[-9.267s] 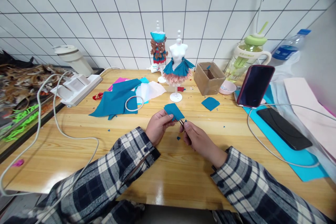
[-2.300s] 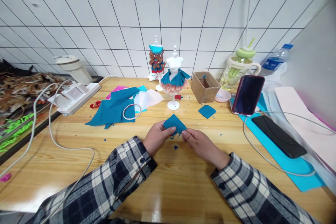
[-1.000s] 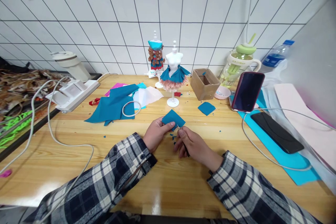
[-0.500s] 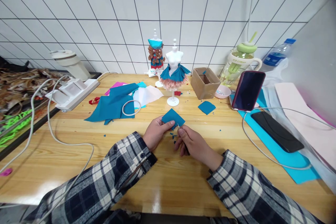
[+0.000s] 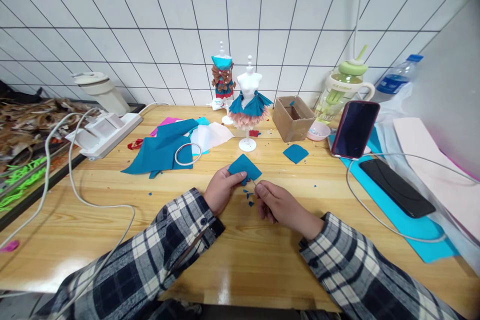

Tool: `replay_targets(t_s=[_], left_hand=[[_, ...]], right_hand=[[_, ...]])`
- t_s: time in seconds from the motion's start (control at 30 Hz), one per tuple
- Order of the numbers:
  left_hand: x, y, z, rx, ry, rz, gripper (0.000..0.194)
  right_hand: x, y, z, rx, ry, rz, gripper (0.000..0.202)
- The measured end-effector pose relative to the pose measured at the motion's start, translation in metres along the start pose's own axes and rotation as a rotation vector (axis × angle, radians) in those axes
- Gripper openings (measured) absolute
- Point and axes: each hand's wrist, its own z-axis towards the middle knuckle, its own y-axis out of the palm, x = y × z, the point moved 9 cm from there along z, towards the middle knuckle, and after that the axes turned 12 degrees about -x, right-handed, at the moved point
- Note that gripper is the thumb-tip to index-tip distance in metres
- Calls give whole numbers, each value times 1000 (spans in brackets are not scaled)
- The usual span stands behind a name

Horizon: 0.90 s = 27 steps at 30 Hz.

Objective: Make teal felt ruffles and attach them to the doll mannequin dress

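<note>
My left hand point(image 5: 222, 188) pinches a square blue-green piece point(image 5: 244, 166) between thumb and fingers above the wooden table. Close beside it on the right, my right hand point(image 5: 275, 202) grips a small thin metal tool whose tip point(image 5: 256, 183) is near the piece's lower right edge; most of the tool is hidden in the fingers. Several tiny blue scraps point(image 5: 251, 203) lie on the table between the hands. Behind them stands a small white dress form point(image 5: 249, 86) in a blue and pink skirt. Another blue-green piece point(image 5: 296, 153) rests flat to its right.
Large blue-green sheets point(image 5: 165, 147) and a white ring point(image 5: 188, 163) lie at the left. A cardboard box point(image 5: 293, 122), a pink dish point(image 5: 318, 130), a propped phone point(image 5: 355, 129) and a flat phone point(image 5: 397, 187) are at the right. Cables cross both sides.
The held piece has shifted slightly left and down. My right hand has moved a little right, its fingers more curled, and a scrap now lies lower between the hands.
</note>
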Motion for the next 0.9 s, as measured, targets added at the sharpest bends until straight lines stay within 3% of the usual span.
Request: replay_targets(t_s=[0.23,0.47,0.9], left_hand=[[0,-3,0,28,7,-24,15],[-3,1,2,-47,-15,38,19],[-4,3,1,-73,-23,66,21]], right_hand=[[-12,-20,-6,156,-45,-229,46],[-12,-20,-3,137,-57,-236,44],[-10,-20,0,126,-55,-218,42]])
